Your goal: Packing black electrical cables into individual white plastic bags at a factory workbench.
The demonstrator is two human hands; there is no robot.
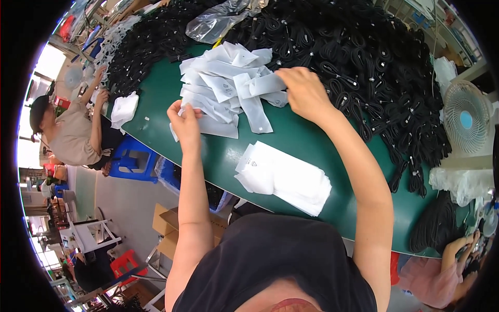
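A loose heap of frosted plastic bags lies on the green table in front of me. At the heap's right side my right hand is closed on the end of one frosted bag, which lies across others. My left hand has its fingers curled together at the heap's left edge, pinching the edge of a bag; its fingertips partly hide it. Nearer to me rests a flat stack of white plastic bags, touched by neither hand.
Bundled black cables are piled across the back and right. A clear plastic bag lies on them. A fan stands at right. One co-worker sits at left, another at lower right. A blue stool stands beside the table.
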